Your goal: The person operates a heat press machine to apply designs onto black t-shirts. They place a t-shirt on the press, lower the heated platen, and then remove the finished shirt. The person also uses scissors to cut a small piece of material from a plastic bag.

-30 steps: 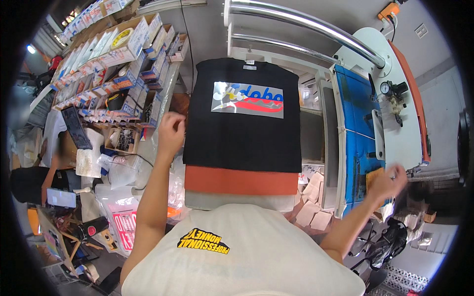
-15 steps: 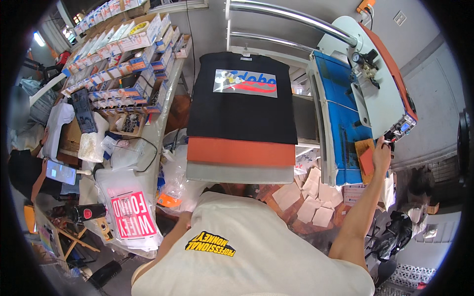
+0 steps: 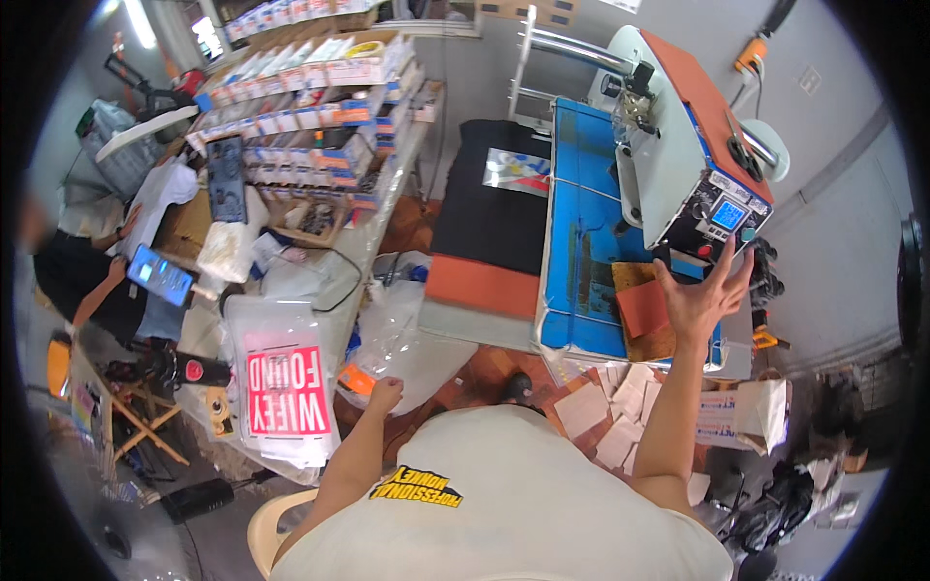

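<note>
My right hand (image 3: 705, 298) reaches up to the control panel (image 3: 705, 228) of a heat press, fingers spread and fingertips at the panel's lower edge, below a small lit display. The press's blue head (image 3: 581, 232) overlaps the right side of a black T-shirt (image 3: 484, 223). On the shirt lies a clear transfer sheet (image 3: 513, 172) with a colourful print, its right end hidden by the head. An orange pad (image 3: 481, 286) shows under the shirt's near edge. My left hand (image 3: 387, 395), loosely closed, hangs low beside clear plastic bags, with nothing visible in it.
At the far left another person holds a phone (image 3: 160, 275). A table (image 3: 381, 208) on the left carries stacked boxes (image 3: 300, 121) and clear sheets with a pink print (image 3: 289, 387). Paper pieces (image 3: 615, 426) lie on the floor. Scissors (image 3: 744, 158) rest on the press.
The blue press head has swung left, over part of the shirt. My right hand has gone from the panel's corner to its lower front, fingers spreading. My left hand has come into fuller view.
</note>
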`<state>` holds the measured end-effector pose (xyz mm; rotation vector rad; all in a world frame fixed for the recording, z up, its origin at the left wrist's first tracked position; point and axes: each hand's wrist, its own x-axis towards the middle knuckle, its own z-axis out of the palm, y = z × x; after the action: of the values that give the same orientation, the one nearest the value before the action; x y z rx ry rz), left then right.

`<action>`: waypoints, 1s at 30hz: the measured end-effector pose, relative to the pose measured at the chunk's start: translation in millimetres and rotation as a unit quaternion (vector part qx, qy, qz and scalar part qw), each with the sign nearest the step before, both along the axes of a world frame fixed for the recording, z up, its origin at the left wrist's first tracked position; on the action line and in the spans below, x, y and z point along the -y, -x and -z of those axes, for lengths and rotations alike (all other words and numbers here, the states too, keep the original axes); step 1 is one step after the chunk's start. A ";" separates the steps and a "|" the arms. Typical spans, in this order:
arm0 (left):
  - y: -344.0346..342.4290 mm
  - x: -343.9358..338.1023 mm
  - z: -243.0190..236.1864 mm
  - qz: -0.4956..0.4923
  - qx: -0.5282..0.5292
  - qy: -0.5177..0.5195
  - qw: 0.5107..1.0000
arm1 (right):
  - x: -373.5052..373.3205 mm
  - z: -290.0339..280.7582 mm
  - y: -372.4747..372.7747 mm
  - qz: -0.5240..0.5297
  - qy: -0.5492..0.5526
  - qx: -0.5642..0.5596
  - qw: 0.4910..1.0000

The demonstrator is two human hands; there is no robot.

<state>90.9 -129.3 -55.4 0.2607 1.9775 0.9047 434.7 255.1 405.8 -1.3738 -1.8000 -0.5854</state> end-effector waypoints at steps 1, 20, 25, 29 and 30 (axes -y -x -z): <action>-0.9 -4.0 2.0 -0.002 -0.010 -0.011 1.000 | -1.8 -2.2 8.7 -0.062 0.002 -0.006 0.998; -218.0 236.9 57.8 0.029 -0.140 0.022 0.990 | 48.6 10.2 151.3 -0.160 0.019 -0.026 0.987; -358.7 231.7 36.8 0.220 -0.232 0.268 0.909 | 101.8 -27.7 149.8 -0.528 0.083 -0.031 0.845; -506.0 218.5 20.8 0.188 -0.153 0.303 0.922 | 153.0 -107.1 161.5 -0.901 0.184 -0.058 0.388; -533.7 195.9 16.1 0.052 -0.163 0.283 0.944 | 156.2 -127.1 157.7 -0.915 0.229 -0.026 0.330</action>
<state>624.6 -325.2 -71.5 0.1857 2.4095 0.2026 277.0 98.9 532.8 1.0282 -2.1183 1.2576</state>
